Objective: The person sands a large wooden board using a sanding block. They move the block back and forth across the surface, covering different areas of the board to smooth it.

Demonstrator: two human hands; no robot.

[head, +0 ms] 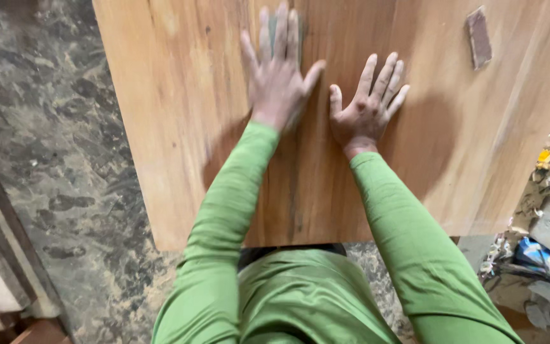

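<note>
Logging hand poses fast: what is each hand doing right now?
Left hand: open, fingers spread, pressed flat on a greenish sheet, blurred, on the wooden board.
Right hand: open, fingers spread, flat on the bare board, holding nothing.

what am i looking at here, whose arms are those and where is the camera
There is one picture, taken by a camera worn on a person's head and looking straight down, so the two arms in green sleeves are that person's own. Both hands lie flat with fingers spread on a large wooden board. The left hand is blurred and presses on a greenish pad that peeks out under its fingers; what the pad is made of is hard to tell. The right hand holds nothing and rests on the wood. A small brown block lies apart near the board's far right. Below is a dusty floor, with scraps at the right.
</note>
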